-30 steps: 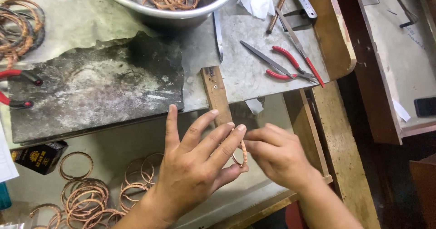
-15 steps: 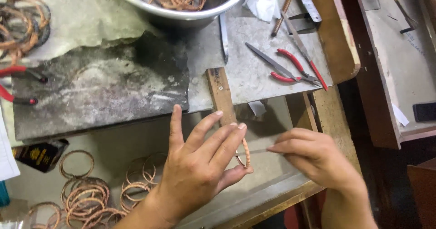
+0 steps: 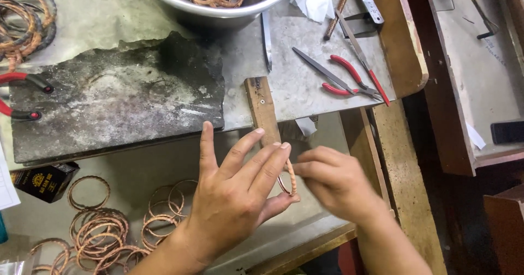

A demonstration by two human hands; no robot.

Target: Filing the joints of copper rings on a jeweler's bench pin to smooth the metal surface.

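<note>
Centrally, label by label:

Left hand (image 3: 232, 201): fingers spread and nearly straight, thumb and fingertips pinching a twisted copper bangle (image 3: 291, 179) held on edge at the middle of the view.

Right hand (image 3: 335, 185): fingers bunched close together at the bangle's 3 o'clock side; blurred, so I cannot tell whether they grip anything.

Wooden peg (image 3: 262, 108): sticks out from the tabletop (image 3: 305, 78) edge at 12 o'clock of the bangle, just behind the left fingertips.

Dark slab (image 3: 114, 97): scorched block at 10 o'clock of the hands.

Loose bangles (image 3: 103, 228): a heap on the lower shelf at 8 o'clock, partly hidden by the left wrist.

Steel bowl (image 3: 218, 7): at 12 o'clock, far edge, with more copper rings in it.

Red-handled pliers (image 3: 349, 78): at 1 o'clock, lying beside a file.

Open drawer (image 3: 480, 73): at 3 o'clock, well apart from the hands.

Small black box (image 3: 46, 181): at 9 o'clock.
</note>
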